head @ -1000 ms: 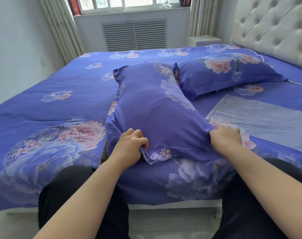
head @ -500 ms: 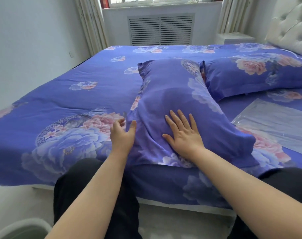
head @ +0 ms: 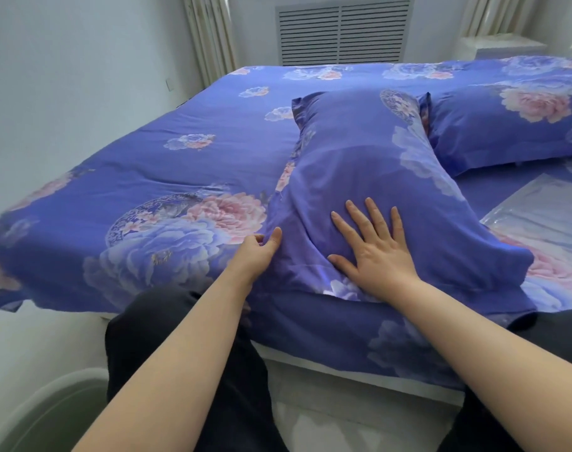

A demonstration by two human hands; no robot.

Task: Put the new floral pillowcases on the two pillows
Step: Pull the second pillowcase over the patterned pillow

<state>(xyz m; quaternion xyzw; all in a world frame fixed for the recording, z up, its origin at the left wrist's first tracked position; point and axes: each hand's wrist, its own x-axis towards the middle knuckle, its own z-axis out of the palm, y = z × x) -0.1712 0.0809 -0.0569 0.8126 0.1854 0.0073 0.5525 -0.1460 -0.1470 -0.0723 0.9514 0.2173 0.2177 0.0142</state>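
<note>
The near pillow (head: 359,164) lies lengthwise on the bed (head: 180,164), already inside its blue floral pillowcase, its far end toward 12 o'clock and its near end at the mattress edge by the person's legs. The case's loose flap spreads out toward 4 o'clock from the near end.

The right hand (head: 376,252) lies flat on top of the near end of this pillow, fingers straight and spread, pointing toward 11 o'clock, palm pressing the cloth down. The left hand (head: 257,252) is at the pillow's left side, at 9 o'clock from the right hand; its thumb lies against the pillowcase edge and its fingers curl in, seemingly pinching a fold of cloth, though whether that fold belongs to the case or the bed cover cannot be told.

The second pillow (head: 506,132), also in a floral case, lies at 2 o'clock from the first, touching its far right corner. A clear plastic bag (head: 539,216) lies flat on the bed at 3 o'clock from the right hand; whether anything is in it cannot be told.

A pale tub (head: 46,406) stands on the floor at 7 o'clock, its inside mostly out of view.
</note>
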